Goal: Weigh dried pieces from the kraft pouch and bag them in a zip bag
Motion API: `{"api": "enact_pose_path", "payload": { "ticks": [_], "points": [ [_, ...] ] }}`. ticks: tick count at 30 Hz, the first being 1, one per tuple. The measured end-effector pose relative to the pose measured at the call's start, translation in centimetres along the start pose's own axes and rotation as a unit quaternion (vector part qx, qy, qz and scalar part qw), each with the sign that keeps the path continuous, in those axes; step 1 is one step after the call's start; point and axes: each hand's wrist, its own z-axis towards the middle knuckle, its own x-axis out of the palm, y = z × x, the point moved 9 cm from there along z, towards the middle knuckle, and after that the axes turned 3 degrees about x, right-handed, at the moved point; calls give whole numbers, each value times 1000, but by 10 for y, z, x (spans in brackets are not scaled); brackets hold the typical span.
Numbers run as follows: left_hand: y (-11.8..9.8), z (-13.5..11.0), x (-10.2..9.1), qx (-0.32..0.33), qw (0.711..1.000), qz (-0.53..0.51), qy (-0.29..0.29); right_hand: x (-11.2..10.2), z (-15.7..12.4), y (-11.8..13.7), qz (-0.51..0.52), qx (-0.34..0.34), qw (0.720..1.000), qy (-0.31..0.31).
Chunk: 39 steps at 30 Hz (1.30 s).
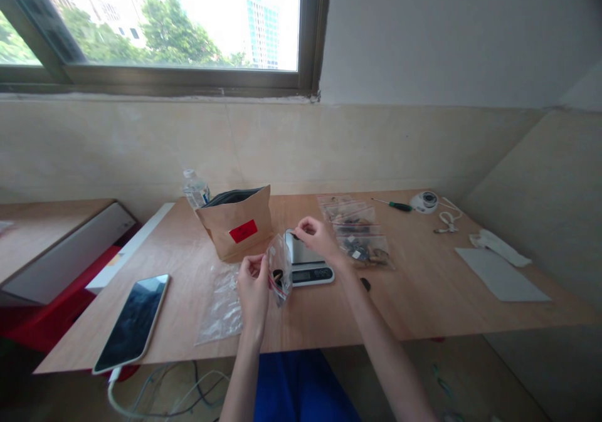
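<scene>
The left hand (253, 287) pinches the edge of a small zip bag (280, 270) in a narrow grip, shut on the plastic, with dark parts showing low inside the bag. The right hand (320, 239) hangs just above a digital scale (308, 274), its fingertips (301, 224) drawn into a narrow grip; whether they hold anything small, I cannot tell. A flat clear bag (221, 306) lies just left of the hands, and a phone (132, 321) lies farther left on the surface (376, 303). Past the scale, more zip bags (357, 234) of parts overlap in a row: one bag is up at the scale, and these remain lying. A paper bag (237, 221) with a red label stands behind the hands, a water bottle (195, 189) beyond it. At the far end lie a screwdriver (395, 205) and a gray sheet (501, 274).
</scene>
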Motion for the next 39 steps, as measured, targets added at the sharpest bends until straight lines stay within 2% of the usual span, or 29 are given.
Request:
{"api": "enact_pose_path", "payload": {
  "ticks": [3, 6, 13, 16, 18, 21, 24, 27, 30, 34, 37, 39],
  "points": [
    [-2, -1, 3, 9, 1000, -9, -5, 24, -15, 32, -56, -7, 997, 58],
    [0, -2, 5, 4, 1000, -25, 0, 41, -23, 38, -143, 17, 986, 80],
    [13, -6, 5, -17, 998, -51, -20, 57, -23, 41, -303, 56, 951, 29],
    [17, -9, 8, -36, 997, -59, -22, 64, -20, 49, -340, 40, 939, 12],
    [19, -12, 11, -53, 996, -75, -22, 68, -20, 55, -314, 17, 949, 18],
    [21, -17, 11, -75, 993, -90, -30, 69, -25, 54, -203, 21, 977, 58],
    [25, -20, 6, -88, 992, -76, -50, 57, -38, 54, -117, 28, 991, 59],
    [31, -23, 5, -100, 990, -84, -51, 42, -59, 59, -76, -14, 996, 40],
    [33, -26, 7, -107, 985, -128, -52, 30, -82, 56, -67, -42, 996, 29],
    [30, -32, 7, -104, 973, -192, -73, 23, -105, 38, -69, -17, 997, 41],
    [23, -34, 10, -97, 972, -208, -55, 24, -113, 38, -61, -30, 995, 69],
    [19, -36, 12, -87, 977, -192, -40, 24, -113, 41, -91, -36, 992, 85]
  ]
}}
